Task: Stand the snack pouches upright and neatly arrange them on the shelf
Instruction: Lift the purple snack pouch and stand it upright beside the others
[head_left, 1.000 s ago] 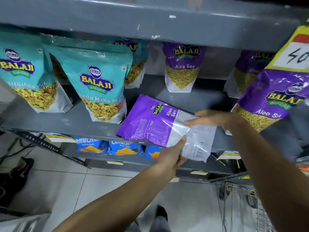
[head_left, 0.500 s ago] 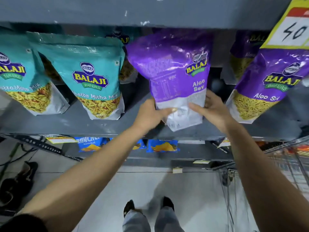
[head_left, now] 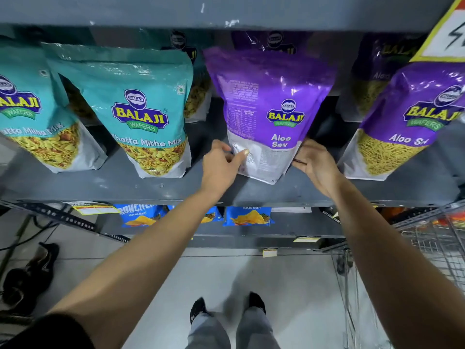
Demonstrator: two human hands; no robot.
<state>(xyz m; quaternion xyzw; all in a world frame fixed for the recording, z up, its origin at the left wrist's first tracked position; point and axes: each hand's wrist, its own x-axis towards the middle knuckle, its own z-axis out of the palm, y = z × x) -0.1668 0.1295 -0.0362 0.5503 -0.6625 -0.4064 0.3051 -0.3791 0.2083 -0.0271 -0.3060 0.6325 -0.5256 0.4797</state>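
Shoes (head_left: 227, 308) of ours stand on the floor tiles, a wire trolley (head_left: 432, 238) to the right. Blue "Crunchex Masala Masti" packs (head_left: 247, 216) lie on the lower shelf. Our left hand (head_left: 221, 165) pinches the lower left edge of the purple pouch (head_left: 274, 104), thumb on its pale base; our right hand (head_left: 317, 165) grips the lower right edge. It reads "Balaji Wafers Aloo Sev" and now stands upright on the grey shelf (head_left: 100, 182), where a second ago it lay flat at the shelf lip. Teal "Khatta Mitha Mix" pouches (head_left: 141, 109) stand just left, another Aloo Sev pouch (head_left: 412, 117) right, more pouches behind. A yellow price card (head_left: 445, 31) hangs top right.
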